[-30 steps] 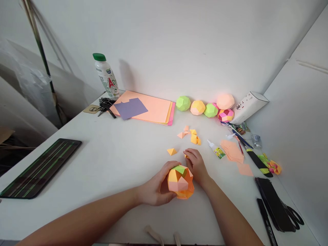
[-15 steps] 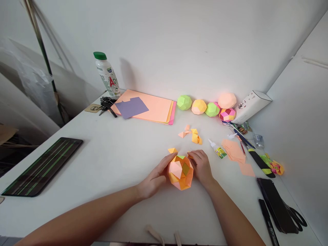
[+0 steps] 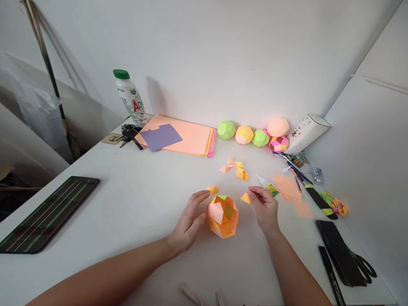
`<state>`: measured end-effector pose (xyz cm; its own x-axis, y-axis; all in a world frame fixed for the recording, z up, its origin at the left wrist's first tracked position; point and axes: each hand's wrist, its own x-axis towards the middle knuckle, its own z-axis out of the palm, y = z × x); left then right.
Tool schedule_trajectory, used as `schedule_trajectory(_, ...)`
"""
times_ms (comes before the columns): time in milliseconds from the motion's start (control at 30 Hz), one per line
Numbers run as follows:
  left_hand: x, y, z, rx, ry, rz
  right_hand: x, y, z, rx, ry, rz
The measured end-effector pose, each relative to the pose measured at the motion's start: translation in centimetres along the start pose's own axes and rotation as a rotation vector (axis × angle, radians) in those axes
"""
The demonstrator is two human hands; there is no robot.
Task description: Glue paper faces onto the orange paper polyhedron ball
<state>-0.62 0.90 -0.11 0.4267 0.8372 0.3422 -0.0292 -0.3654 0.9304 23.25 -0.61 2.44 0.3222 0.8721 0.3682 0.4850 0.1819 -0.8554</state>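
An orange, peach and green folded-paper ball (image 3: 222,217) rests on the table, with gaps between its pieces that show the hollow inside. My left hand (image 3: 188,225) is spread at the ball's left side, thumb and fingers apart; whether the thumb touches it I cannot tell. Just past those fingertips lies an orange folded paper piece (image 3: 213,190). To the right of the ball, my right hand (image 3: 265,208) pinches another orange folded paper piece (image 3: 246,197) between thumb and fingers, clear of the ball.
Loose folded pieces (image 3: 240,173) and a glue bottle (image 3: 270,189) lie beyond the hands. Finished paper balls (image 3: 244,134) line the wall. Peach paper squares (image 3: 287,187), a cutter (image 3: 320,202) and scissors (image 3: 361,263) are at right; a tablet (image 3: 47,214) is at left.
My right hand has moved right, away from the ball, with the orange piece now showing in its pinch. My left hand has loosened and drawn slightly left from the ball.
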Motion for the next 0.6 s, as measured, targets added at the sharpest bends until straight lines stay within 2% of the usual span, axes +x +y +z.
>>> schedule_trajectory(33,-0.2,0.4,0.0,0.130,0.081,0.106,-0.2,-0.5,-0.4,0.040,-0.016,0.022)
schedule_trajectory(100,-0.6,1.4,0.0,0.314,0.173,0.347,-0.9,-1.7,-0.9,0.181,-0.133,0.068)
schedule_trajectory(133,-0.9,1.9,0.1,0.357,0.161,0.453,-1.3,-2.5,-1.0,0.305,-0.243,0.101)
schedule_trajectory(200,-1.5,2.7,0.5,0.405,0.084,0.553,-2.4,-4.0,-0.8,0.525,-0.476,0.127)
schedule_trajectory(267,-2.0,3.3,1.0,0.426,0.003,0.562,-3.5,-5.4,-0.2,0.589,-0.596,0.084)
schedule_trajectory(333,-2.3,3.5,1.4,0.421,-0.056,0.552,-4.2,-6.3,0.5,0.572,-0.654,0.016)
schedule_trajectory(500,-2.1,3.2,1.9,0.296,-0.129,0.438,-4.5,-6.6,1.2,0.523,-0.669,-0.100)
schedule_trajectory(600,-1.8,3.1,1.8,0.215,-0.171,0.438,-4.5,-6.2,1.0,0.516,-0.667,-0.107)
